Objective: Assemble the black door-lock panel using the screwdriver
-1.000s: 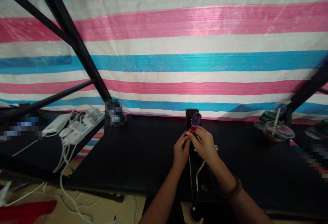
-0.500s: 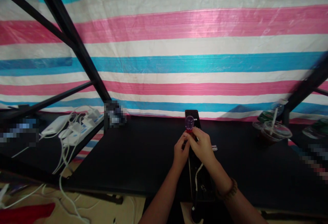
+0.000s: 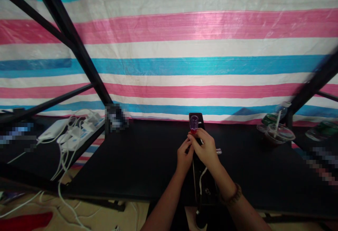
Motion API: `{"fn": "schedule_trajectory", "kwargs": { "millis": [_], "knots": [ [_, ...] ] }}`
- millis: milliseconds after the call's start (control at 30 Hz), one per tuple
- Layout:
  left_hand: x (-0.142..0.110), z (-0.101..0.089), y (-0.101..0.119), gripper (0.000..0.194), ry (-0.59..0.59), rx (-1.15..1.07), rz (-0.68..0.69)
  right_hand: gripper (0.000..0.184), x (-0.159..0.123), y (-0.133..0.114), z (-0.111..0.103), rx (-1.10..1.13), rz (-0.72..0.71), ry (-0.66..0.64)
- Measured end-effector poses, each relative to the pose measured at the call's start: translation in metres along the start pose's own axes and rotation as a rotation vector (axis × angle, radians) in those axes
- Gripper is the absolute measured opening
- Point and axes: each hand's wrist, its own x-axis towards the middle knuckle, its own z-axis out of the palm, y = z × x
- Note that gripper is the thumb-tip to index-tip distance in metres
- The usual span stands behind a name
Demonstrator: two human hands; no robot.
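Note:
A small see-through purple thing, rounded like a bulb with a red base, stands upright at my fingertips; I cannot make out its exact kind. My right hand is closed, pinching the red base between thumb and fingers. From the left, my left hand is closed too, its fingertips meeting the right hand's just under the base. Behind the purple thing shows a flat black device with a small white label. A white cable runs below my right wrist over a dark flat object partly hidden by my arms.
A black tabletop spreads under my hands. Left, a white power strip carries plugs and tangled cables. Right stand a lidded plastic cup with a straw and a clear bottle. Black metal bars frame a striped sheet.
The whole view has shifted slightly, moving things a little left. My hands keep the same pinch on the purple thing, with only small finger shifts.

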Motion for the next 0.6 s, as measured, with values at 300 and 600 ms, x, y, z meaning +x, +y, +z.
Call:
{"fn": "schedule_trajectory", "kwargs": {
  "millis": [300,600],
  "knots": [
    [0.0,0.0,-0.001,0.024,0.022,-0.006,-0.016,0.016,-0.001,0.002,-0.002,0.085,0.118,-0.01],
    [0.0,0.001,0.004,0.024,0.024,-0.017,-0.018,0.019,0.001,-0.007,0.0,-0.026,0.052,0.125]
  ]
}}
